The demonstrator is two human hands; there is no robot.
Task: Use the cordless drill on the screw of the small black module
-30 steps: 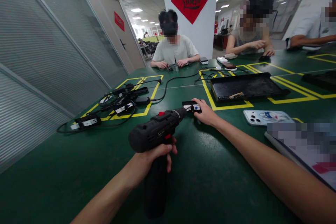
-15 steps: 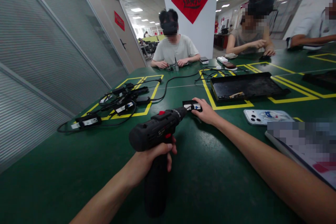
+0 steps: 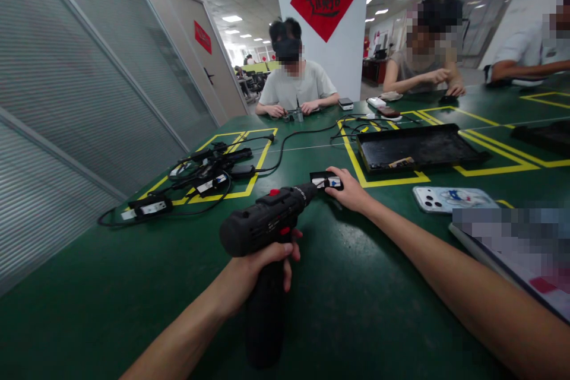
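My left hand (image 3: 267, 261) is wrapped round the grip of a black cordless drill (image 3: 262, 217) with red switches. The drill points forward and to the right, its front end at the near left side of a small black case (image 3: 326, 180) with a white part inside. Whether the bit touches the case I cannot tell. My right hand (image 3: 350, 190) grips the right end of that case, thumb and fingers closed on it, against the green table (image 3: 347, 291).
Black power adapters with cables (image 3: 214, 175) lie tangled at left. Ahead right is a black shallow tray (image 3: 418, 145); nearer lie a phone (image 3: 454, 198) and a blurred flat object (image 3: 512, 255). A long cable (image 3: 285, 145) crosses the table. Other people (image 3: 296, 83) sit across it.
Almost nothing differs; both hands, the drill and the case stay in place. The view has shifted very slightly.
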